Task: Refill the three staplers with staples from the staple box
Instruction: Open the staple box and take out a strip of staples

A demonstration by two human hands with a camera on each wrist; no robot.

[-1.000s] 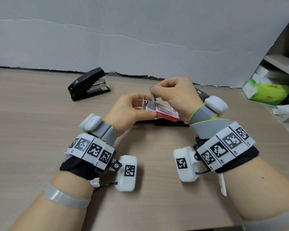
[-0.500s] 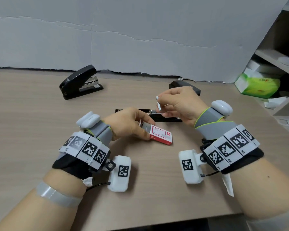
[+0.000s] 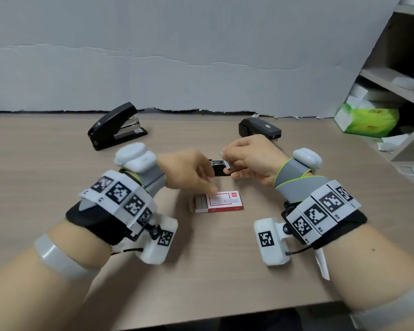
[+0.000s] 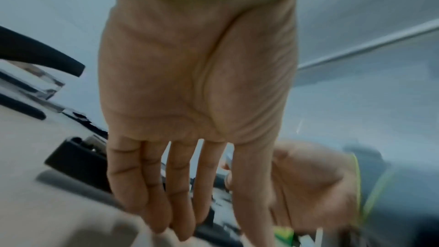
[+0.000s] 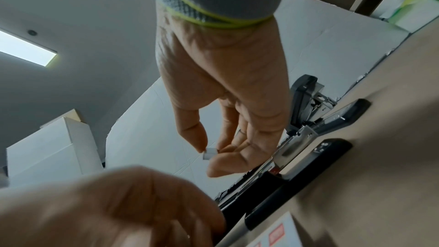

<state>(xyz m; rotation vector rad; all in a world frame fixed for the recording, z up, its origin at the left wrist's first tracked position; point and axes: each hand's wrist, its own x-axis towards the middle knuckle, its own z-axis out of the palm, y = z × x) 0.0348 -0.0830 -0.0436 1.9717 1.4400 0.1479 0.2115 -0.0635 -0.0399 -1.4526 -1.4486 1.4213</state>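
Note:
My right hand [image 3: 228, 161] pinches a short strip of staples [image 3: 225, 160] between thumb and forefinger, just above the opened black stapler [image 3: 219, 168] lying flat between my hands. The right wrist view shows the strip [image 5: 210, 153] over the stapler's open metal channel [image 5: 306, 138]. My left hand [image 3: 201, 177], blurred, holds nothing; its fingers [image 4: 180, 204] stretch out over the stapler's left part. The red and white staple box [image 3: 225, 203] lies on the table in front of them, its tray slid out to the left with staples showing.
A second black stapler [image 3: 116, 126] stands at the back left with its top raised. A third, closed one [image 3: 260, 130] sits behind my right hand. Shelves with a green tissue pack [image 3: 365, 120] stand at the right. A grey wall panel borders the table's far edge.
My left hand has let go of the staple box, which now lies on the table, and moved up to the open stapler. My right hand has lowered the staple strip towards the stapler.

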